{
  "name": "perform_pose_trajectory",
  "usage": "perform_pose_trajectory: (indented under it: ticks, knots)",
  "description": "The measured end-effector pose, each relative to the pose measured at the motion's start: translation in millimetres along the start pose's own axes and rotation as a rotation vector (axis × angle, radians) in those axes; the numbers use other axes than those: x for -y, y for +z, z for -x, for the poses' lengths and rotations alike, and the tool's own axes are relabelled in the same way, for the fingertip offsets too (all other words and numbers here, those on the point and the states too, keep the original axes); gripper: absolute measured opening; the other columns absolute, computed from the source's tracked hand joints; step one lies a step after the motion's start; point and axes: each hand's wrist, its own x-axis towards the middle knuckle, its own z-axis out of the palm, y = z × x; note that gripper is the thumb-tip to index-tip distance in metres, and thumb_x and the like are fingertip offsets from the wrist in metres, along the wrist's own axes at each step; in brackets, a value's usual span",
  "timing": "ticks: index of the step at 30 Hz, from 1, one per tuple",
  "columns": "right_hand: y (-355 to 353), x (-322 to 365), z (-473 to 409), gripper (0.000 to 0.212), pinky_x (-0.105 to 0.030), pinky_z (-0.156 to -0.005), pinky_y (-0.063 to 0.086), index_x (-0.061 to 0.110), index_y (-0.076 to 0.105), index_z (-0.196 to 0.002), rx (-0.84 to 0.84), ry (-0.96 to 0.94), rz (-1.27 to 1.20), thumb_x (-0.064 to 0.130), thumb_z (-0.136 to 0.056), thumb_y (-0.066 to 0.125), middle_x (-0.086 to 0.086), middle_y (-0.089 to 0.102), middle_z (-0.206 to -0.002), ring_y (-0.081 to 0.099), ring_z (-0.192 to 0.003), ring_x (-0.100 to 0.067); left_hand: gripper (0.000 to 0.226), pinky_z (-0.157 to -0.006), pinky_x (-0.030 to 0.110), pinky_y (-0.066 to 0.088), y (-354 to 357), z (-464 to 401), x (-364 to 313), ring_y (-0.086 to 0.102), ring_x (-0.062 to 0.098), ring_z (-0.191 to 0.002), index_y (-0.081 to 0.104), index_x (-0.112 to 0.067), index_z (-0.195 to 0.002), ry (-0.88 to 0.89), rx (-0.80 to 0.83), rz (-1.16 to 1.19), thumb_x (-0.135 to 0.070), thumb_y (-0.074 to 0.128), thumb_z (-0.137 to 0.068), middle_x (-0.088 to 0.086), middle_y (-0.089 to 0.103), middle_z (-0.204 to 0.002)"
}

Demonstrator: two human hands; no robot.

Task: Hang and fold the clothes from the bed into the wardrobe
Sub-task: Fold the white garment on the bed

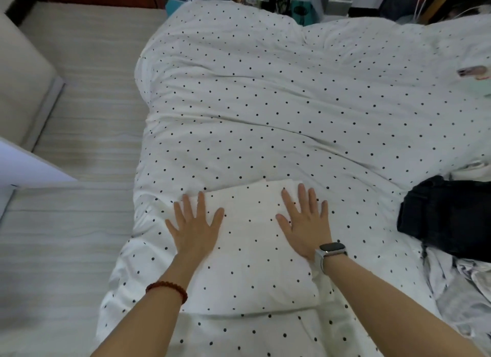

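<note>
At the near edge of the bed (265,104), both hands, left hand (195,227) and right hand (305,223), press flat, fingers spread, on the folded dotted cloth (252,250). Folding looks finished; next comes lifting it toward the wardrobe.

We could not tell what the blurred pink thing (474,72) at the right edge of the duvet (265,104) was, and the frame cut off its far end. The black garment (449,221) and the pale crumpled clothes (462,298) below it ran out of view on the right. Beyond the bed, the cluttered things (305,0) along the top were too smeared for us to name.
</note>
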Motion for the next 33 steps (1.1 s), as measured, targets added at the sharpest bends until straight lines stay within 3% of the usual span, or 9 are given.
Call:
perform_pose_trajectory:
  ticks: [4,7,12,17,23,25,27,30,33]
  knots:
    - [-5,9,42,0.066,-0.037,-0.107,0.028,0.022,0.006,-0.150,-0.084,0.184,-0.342,0.048,-0.095,0.032,-0.012,0.023,-0.150,0.025,-0.134,-0.030,0.075,-0.113,0.041,0.017,7,41,23,0.012,0.025,-0.143,0.000,-0.029,-0.150,-0.161,-0.037,0.610,-0.054,0.041,-0.092,0.006,0.006,-0.158]
    - [-6,14,55,0.066,-0.034,-0.092,0.038,0.023,0.001,-0.149,-0.019,0.274,-0.528,0.044,-0.096,0.036,-0.012,0.036,-0.136,0.038,-0.118,-0.027,0.074,-0.111,0.039,0.025,12,62,31,0.027,0.025,-0.138,0.009,-0.021,-0.150,-0.302,0.044,0.963,-0.049,0.046,-0.092,0.004,0.023,-0.154]
    - [-10,23,62,0.064,-0.034,-0.098,0.035,0.024,-0.002,-0.150,0.063,0.277,-0.732,0.038,-0.099,0.035,-0.010,0.029,-0.148,0.040,-0.128,-0.030,0.077,-0.111,0.037,0.026,15,70,17,0.029,0.025,-0.138,0.005,-0.017,-0.151,-0.275,0.131,0.981,-0.056,0.036,-0.093,0.003,0.024,-0.154]
    - [-27,32,81,0.053,-0.017,-0.107,0.020,0.017,0.016,-0.148,-0.114,0.200,-0.947,0.017,-0.100,0.037,0.000,0.027,-0.152,0.028,-0.138,-0.016,0.070,-0.112,0.038,0.029,-1,88,16,0.033,0.023,-0.136,0.011,-0.020,-0.150,-0.151,0.060,1.061,-0.050,0.039,-0.094,0.002,0.030,-0.151]
    - [-46,44,129,0.049,-0.012,-0.102,0.022,0.025,0.021,-0.145,-0.185,0.027,-0.920,0.015,-0.099,0.037,0.018,0.029,-0.138,0.034,-0.129,-0.006,0.059,-0.094,0.043,0.048,-30,137,34,0.061,0.028,-0.107,0.058,-0.016,-0.124,-0.361,0.533,1.414,-0.055,0.061,-0.079,0.008,0.066,-0.116]
    - [-50,45,148,0.052,-0.019,-0.097,0.031,0.030,0.018,-0.144,-0.188,-0.023,-0.910,0.016,-0.099,0.038,0.015,0.031,-0.142,0.046,-0.113,-0.010,0.049,-0.091,0.045,0.050,-35,163,46,0.064,0.031,-0.102,0.064,-0.014,-0.116,-0.356,0.556,1.442,-0.046,0.066,-0.078,0.011,0.070,-0.107]
    - [-55,49,167,0.055,-0.023,-0.093,0.034,0.030,0.014,-0.146,-0.192,-0.076,-0.917,0.016,-0.099,0.039,0.010,0.034,-0.145,0.048,-0.101,-0.006,0.038,-0.081,0.042,0.052,-39,191,57,0.065,0.031,-0.098,0.066,-0.012,-0.112,-0.349,0.509,1.485,-0.035,0.066,-0.081,0.012,0.072,-0.102]
    - [-63,64,187,0.058,-0.018,-0.104,0.027,0.025,0.010,-0.148,-0.155,-0.159,-0.981,0.013,-0.099,0.038,0.021,0.021,-0.142,0.035,-0.123,-0.001,0.024,-0.069,0.037,0.052,-49,223,75,0.065,0.027,-0.090,0.065,-0.013,-0.104,-0.318,0.283,1.554,-0.024,0.068,-0.083,0.008,0.072,-0.094]
    - [-64,96,213,0.058,-0.013,-0.106,0.020,0.024,0.012,-0.148,-0.133,-0.226,-1.049,0.010,-0.098,0.039,0.019,0.021,-0.142,0.023,-0.130,0.002,0.034,-0.080,0.036,0.050,-55,260,99,0.061,0.023,-0.095,0.052,-0.018,-0.115,-0.279,-0.076,1.553,-0.022,0.067,-0.085,0.001,0.065,-0.104]
